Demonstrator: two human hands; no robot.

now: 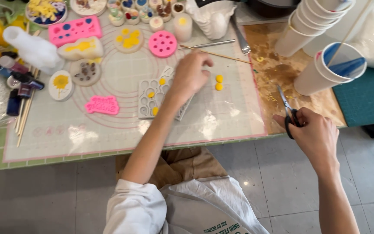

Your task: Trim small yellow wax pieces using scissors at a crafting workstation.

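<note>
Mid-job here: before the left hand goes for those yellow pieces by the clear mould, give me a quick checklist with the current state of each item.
1. Left hand free to pick: cannot tell; fingers curl over the clear mould, fingertips hidden.
2. Two yellow pieces in sight and loose on the mat: ok, just beside the left hand.
3. Scissors under control: ok, right hand grips the handles, blades pointing away from the body.
4. Scissor blades away from the left hand: ok, well apart.
5. Wooden skewer out of the way: ok, it lies beyond the hand.
6. Paper cups upright: not ok, they lie tipped.
</note>
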